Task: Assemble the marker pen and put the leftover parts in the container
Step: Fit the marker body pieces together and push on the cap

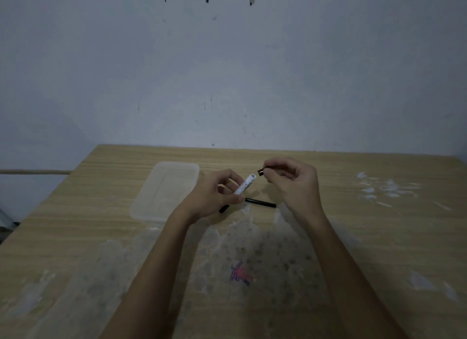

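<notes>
Above the wooden desk (353,237), the left hand (214,194) grips a white marker barrel (244,185), tilted up-right. The right hand (293,184) pinches a small dark cap (260,172) just beside its upper end. A black ink rod (260,202) lies beneath; a clear plastic container (151,202) sits left.

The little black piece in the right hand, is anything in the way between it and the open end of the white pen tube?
Nothing visible blocks it. The right hand pinches the little black piece just beside the open end of the white pen tube, which the left hand holds tilted up. Only a small bare gap separates them.
</notes>
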